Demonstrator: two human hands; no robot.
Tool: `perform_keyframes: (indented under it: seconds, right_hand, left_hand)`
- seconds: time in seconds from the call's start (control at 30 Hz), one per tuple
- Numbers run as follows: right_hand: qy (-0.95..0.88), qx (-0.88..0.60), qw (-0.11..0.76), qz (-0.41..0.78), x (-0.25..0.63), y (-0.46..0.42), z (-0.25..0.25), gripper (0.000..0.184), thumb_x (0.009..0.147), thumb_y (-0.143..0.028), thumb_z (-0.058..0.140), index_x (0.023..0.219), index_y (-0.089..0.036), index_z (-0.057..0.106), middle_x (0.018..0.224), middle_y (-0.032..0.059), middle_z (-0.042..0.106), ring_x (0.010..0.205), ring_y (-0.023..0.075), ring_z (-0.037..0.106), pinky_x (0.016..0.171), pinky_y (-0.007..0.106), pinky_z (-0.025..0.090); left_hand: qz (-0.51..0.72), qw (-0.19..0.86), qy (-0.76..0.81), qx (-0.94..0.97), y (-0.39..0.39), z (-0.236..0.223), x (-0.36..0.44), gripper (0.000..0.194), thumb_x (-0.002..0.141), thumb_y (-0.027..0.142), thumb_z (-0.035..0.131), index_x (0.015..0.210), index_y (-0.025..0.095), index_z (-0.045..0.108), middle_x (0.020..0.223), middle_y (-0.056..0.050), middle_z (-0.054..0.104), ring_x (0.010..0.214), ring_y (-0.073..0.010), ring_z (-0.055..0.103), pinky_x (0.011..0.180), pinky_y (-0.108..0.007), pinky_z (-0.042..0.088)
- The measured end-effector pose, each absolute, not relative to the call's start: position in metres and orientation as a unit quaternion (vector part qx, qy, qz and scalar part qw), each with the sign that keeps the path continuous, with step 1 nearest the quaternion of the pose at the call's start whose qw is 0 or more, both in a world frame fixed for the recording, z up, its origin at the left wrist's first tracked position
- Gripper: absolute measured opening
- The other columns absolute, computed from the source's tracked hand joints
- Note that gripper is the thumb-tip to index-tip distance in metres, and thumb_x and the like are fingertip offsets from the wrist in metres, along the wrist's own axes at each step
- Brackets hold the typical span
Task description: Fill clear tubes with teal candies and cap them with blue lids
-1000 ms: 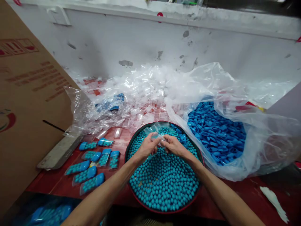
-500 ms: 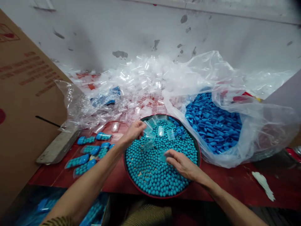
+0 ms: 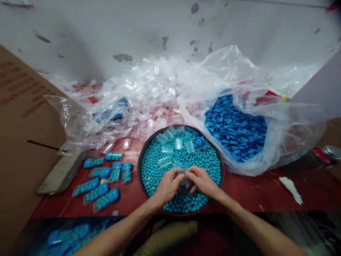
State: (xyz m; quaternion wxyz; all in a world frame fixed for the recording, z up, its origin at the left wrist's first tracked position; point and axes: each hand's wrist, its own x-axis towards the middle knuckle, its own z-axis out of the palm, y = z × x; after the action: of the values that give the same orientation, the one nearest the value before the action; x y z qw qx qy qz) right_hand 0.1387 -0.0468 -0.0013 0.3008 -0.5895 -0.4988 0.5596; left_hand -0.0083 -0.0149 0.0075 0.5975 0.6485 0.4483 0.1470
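Both my hands meet over the near half of a round tray (image 3: 139,167) full of small teal balls (image 3: 154,167). My left hand (image 3: 169,183) is closed, its thumb and fingers pinching a small clear plastic case (image 3: 183,177). From the other side my right hand (image 3: 204,181) pinches the same case, fingertips almost touching the left ones. My fingers hide part of the case. Several empty clear cases lie on the balls, one of them a bright case (image 3: 179,144). A few blue caps (image 3: 199,142) rest at the tray's far right edge.
Filled blue-capped cases (image 3: 102,192) lie left of the tray on the red table (image 3: 239,192). Behind is a heap of clear cases (image 3: 151,85). A plastic bag of blue caps (image 3: 234,128) stands at right, a cardboard box (image 3: 26,124) at left.
My left hand has come down and right from the tray's far left to meet my right hand at the clear case. More filled cases are visible at left; the view has shifted.
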Motion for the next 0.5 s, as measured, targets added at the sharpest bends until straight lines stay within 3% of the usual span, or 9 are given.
perform_keyframes:
  seconds: [0.17, 0.33, 0.5]
  right_hand:
    - [-0.697, -0.636, 0.129, 0.306, 0.151, -0.044, 0.006, 0.028, 0.08, -0.035, 0.046, 0.103, -0.02, 0.054, 0.082, 0.0042, 0.063, 0.082, 0.0194, 0.057, 0.071, 0.028, 0.039]
    - [-0.711, -0.659, 0.064, 0.237, 0.175, -0.035, 0.017, 0.029, 0.083, -0.037, 0.039, 0.106, -0.023, 0.05, 0.089, 0.0037, 0.063, 0.087, 0.0185, 0.057, 0.072, 0.026, 0.037]
    - [-0.673, -0.707, -0.035, 0.216, 0.186, -0.027, 0.004, 0.019, 0.083, -0.021, 0.037, 0.09, -0.013, 0.053, 0.09, 0.0149, 0.058, 0.087, 0.0261, 0.056, 0.07, 0.033, 0.038]
  left_hand:
    - [-0.027, 0.462, 0.457, 0.76, 0.0, 0.018, -0.049, 0.019, 0.067, 0.024, 0.049, 0.083, 0.017, 0.054, 0.052, 0.004, 0.047, 0.049, -0.0107, 0.043, 0.045, -0.019, 0.029]
    - [-0.259, 0.526, 0.43, 0.687, 0.025, 0.021, -0.045, 0.008, 0.063, 0.021, 0.05, 0.06, 0.015, 0.055, 0.042, 0.003, 0.046, 0.037, -0.0102, 0.04, 0.039, -0.019, 0.03]
    - [-0.26, 0.511, 0.46, 0.678, 0.036, 0.005, 0.006, 0.016, 0.061, 0.017, 0.05, 0.045, 0.014, 0.048, 0.034, 0.001, 0.043, 0.032, -0.012, 0.042, 0.036, -0.022, 0.034]
